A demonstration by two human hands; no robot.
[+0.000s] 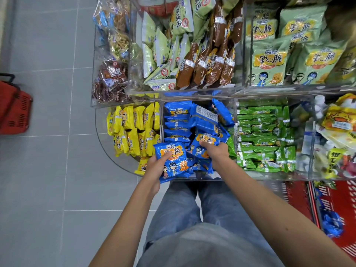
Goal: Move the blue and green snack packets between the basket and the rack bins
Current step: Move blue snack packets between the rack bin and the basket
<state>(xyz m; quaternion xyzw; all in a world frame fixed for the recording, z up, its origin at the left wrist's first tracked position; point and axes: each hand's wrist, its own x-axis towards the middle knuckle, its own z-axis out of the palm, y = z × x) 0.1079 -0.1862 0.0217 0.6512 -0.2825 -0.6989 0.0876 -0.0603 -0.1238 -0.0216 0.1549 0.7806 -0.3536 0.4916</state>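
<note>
Left hand (pixel 156 166): clamped on a blue packet (pixel 173 164), printed side up, thumb laid across the front, other fingers tucked underneath and out of sight.

Where that packet sits: up in the air at the front left corner of the blue bin (pixel 163 120), hanging partly past the front wall.

Right hand (pixel 214 151): down inside the same bin, fingers curled onto the top of a second blue packet (pixel 201 151), gripping it. Fingertips mostly buried, so can't tell how far round they go.

Second blue packet: face up on the loose pile at the front of the bin, touching the packs around it.

Rest of the blue bin: row of blue packs standing on edge along the left wall, a few tossed loose at the back, one flipped label side up.

Green packets (pixel 264 135): next bin to the right, lined up in rows.

Yellow packets (pixel 133 128): bin to the left, kinda jumbled.

Red basket (pixel 344 197): low on the right, below the rack, with some blue wrappers (pixel 331 224) inside.

Other red basket (pixel 13 110): far left on the grey tiles, well apart from the rack.

Upper tier: pale green bags (pixel 269 60) and brown packets (pixel 204 66).
</note>
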